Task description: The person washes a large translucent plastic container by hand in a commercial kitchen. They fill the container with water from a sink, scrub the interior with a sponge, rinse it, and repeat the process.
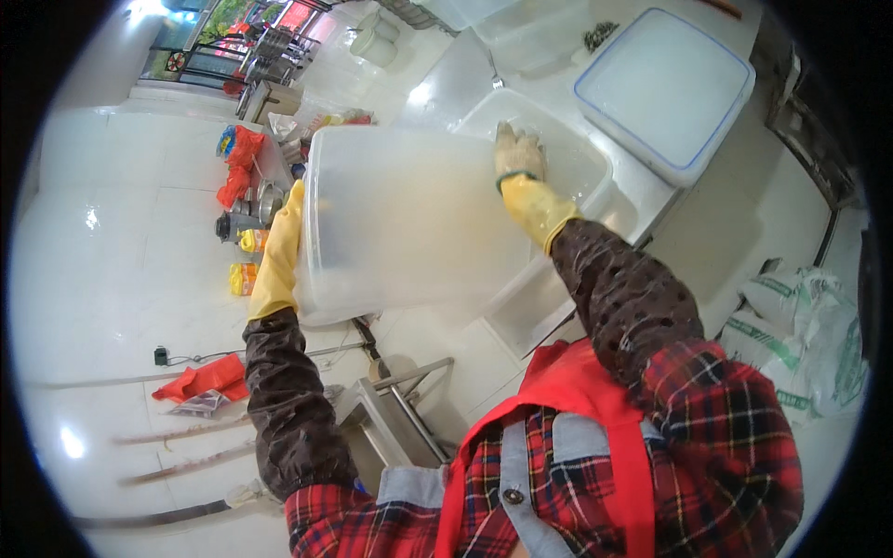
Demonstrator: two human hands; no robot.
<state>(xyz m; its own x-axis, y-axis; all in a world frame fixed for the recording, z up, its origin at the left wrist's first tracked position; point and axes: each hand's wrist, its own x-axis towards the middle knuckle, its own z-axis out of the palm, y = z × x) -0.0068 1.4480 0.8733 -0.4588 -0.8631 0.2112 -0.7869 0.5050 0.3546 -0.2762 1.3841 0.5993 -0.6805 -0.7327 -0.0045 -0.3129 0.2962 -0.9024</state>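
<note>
A large translucent plastic box [411, 223] is held tilted across the space in front of me. My left hand [282, 244], in a yellow rubber glove, holds its left end, and the fingers are partly hidden by the box edge. My right hand [520, 157] wears a beige knit glove over a yellow rubber one. It lies at the box's right end with its back towards me; its palm and whatever is under it are hidden. Below and beyond that hand stands a clear plastic tub [593, 164] that looks wet inside.
A lidded plastic container [663, 91] with a blue-edged top stands at the right. A fork [497, 78] and a metal scourer [598, 35] lie farther back. Yellow-capped bottles [243, 279] line the left wall. A metal-framed stand [391, 425] is below; white sacks [795, 335] lie right.
</note>
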